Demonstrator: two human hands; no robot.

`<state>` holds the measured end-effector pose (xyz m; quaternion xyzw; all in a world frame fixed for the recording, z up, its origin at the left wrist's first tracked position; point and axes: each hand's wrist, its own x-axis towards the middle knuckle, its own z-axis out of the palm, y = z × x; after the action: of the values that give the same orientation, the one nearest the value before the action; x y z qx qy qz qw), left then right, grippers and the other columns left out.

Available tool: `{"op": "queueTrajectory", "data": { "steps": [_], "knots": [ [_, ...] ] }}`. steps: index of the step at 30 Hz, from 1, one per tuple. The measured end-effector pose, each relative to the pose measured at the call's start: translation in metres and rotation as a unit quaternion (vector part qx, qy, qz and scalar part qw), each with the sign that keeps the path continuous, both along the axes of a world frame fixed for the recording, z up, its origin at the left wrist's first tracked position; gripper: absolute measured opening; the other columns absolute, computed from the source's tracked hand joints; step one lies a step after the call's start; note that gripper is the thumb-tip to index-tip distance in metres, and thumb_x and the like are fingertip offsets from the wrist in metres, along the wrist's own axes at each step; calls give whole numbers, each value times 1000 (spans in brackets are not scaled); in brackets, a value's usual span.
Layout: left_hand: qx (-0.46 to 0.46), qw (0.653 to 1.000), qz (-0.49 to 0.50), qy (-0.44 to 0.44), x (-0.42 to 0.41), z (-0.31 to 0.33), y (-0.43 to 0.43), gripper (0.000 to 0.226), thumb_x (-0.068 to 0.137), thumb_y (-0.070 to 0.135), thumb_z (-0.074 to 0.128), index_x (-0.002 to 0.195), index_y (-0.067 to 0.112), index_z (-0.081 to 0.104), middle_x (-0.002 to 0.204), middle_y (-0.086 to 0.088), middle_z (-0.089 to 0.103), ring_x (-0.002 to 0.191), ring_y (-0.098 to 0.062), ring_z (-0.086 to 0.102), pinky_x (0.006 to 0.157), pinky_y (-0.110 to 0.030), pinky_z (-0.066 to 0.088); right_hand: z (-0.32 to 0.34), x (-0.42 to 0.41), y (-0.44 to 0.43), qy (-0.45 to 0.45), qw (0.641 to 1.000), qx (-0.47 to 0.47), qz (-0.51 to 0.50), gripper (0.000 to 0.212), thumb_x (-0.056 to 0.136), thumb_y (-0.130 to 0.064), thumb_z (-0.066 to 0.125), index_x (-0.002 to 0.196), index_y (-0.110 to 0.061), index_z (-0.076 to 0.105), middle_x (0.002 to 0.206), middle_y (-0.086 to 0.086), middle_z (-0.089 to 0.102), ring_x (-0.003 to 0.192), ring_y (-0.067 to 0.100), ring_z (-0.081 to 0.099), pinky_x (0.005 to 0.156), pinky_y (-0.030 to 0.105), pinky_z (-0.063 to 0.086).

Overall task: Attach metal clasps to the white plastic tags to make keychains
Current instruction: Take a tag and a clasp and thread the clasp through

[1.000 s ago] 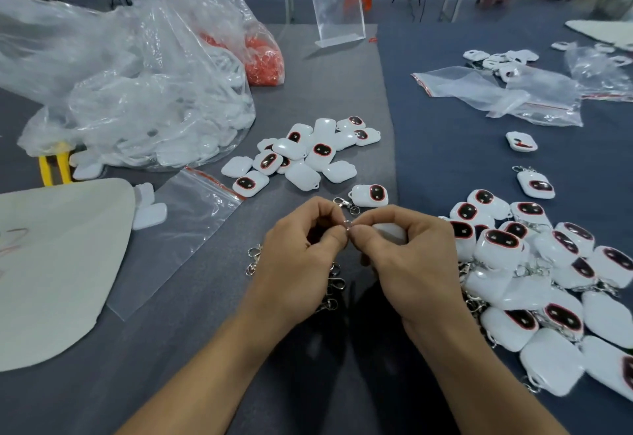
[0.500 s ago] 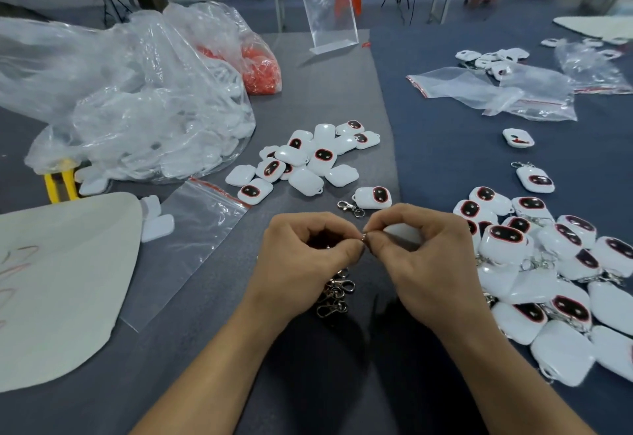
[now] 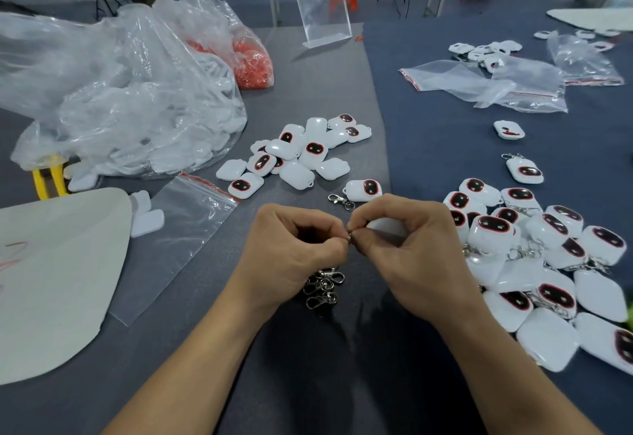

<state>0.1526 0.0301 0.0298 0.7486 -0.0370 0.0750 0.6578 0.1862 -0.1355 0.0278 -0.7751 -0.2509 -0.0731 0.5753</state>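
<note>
Left hand [image 3: 291, 249]: grip closed, thumb and forefinger pinching a small metal ring [image 3: 348, 236] above the table [image 3: 308, 383]; right hand [image 3: 411, 253]: grip closed round a white tag [image 3: 387, 227], fingertips meeting the left's at the ring. Clasps [image 3: 323, 289]: heap on the table, partly under the left hand. Tags [image 3: 298, 157]: loose pile beyond the hands at centre; keychains [image 3: 548, 263]: larger pile just right of the right hand; bag [image 3: 137, 92]: clear plastic, white parts inside, far left.

A grey table [image 3: 342, 68] carries white tags [image 3: 298, 157], loose metal clasps [image 3: 323, 289] and plastic bags [image 3: 113, 92].
</note>
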Motion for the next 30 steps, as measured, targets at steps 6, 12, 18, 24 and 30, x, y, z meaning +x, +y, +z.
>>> {"op": "queueTrajectory", "data": {
  "steps": [6,12,18,24,30],
  "knots": [
    [-48,998,45,-3,1,-2,-7,9,56,18,64,58,12,69,52,0,49,50,-10,37,48,-23,28,1,-1,1,-21,1000,10,-3,12,82,-11,76,79,-23,74,74,-6,70,66,14,64,59,29,51],
    [14,993,116,-22,0,-4,-9,6,59,20,66,60,15,69,50,7,51,47,-6,40,47,-19,31,2,-1,5,46,997,22,-58,12,81,-18,76,77,-29,74,70,-13,70,63,2,61,62,20,49],
    [468,866,83,-157,0,-8,-3,13,64,19,75,62,19,63,61,8,57,60,-14,51,60,-30,43,3,6,0,237,964,104,-68,33,82,-1,52,87,-27,72,84,-5,71,71,3,56,61,19,47],
    [477,871,6,-119,3,-8,-7,6,72,22,78,76,20,76,68,6,62,69,-17,57,64,-35,46,3,7,-4,182,981,35,-57,41,84,13,64,89,-26,75,94,-11,77,88,1,68,79,22,56],
    [412,907,-4,-88,4,-9,-6,9,73,23,75,81,25,79,69,7,64,70,-11,55,68,-31,43,-5,9,-8,129,977,-79,-149,27,79,-15,83,91,-32,64,80,-18,73,72,-4,66,64,8,47]
  ]
}}
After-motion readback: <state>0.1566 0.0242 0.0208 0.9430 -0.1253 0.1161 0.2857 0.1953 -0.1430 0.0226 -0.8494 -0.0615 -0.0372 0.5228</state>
